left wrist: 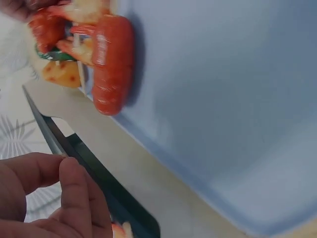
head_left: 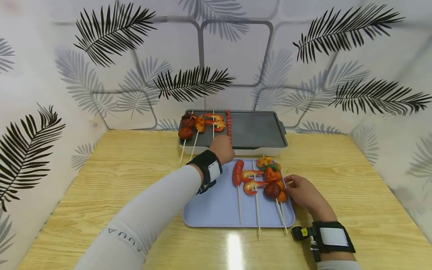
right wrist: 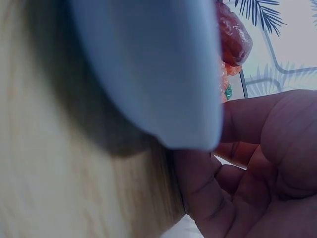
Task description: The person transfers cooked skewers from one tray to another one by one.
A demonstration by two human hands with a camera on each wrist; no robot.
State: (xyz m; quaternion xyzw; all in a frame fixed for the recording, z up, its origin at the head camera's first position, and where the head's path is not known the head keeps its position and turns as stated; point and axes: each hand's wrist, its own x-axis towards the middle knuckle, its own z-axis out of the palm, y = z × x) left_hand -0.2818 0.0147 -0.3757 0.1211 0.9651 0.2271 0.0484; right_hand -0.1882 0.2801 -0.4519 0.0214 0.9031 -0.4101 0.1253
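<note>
While gripping the right rim of the tray (head_left: 216, 210) with the right hand (head_left: 305, 193), pinching with the left hand (head_left: 222, 148) a red skewer (head_left: 229, 124) on the grill (head_left: 260, 129), right of the shrimp (head_left: 220, 125).

The right half of the griddle (head_left: 258, 131) is free to reach from above, but griddle skewers (head_left: 200, 124) crowd its left half and the left hand (head_left: 222, 149) blocks part of its front edge. A hand could pass over the bare front-left part of the tray (head_left: 210, 212); the left forearm (head_left: 158, 210) bars the far-left corner, tray skewers (head_left: 272, 190) and the right hand (head_left: 306, 195) the right side
</note>
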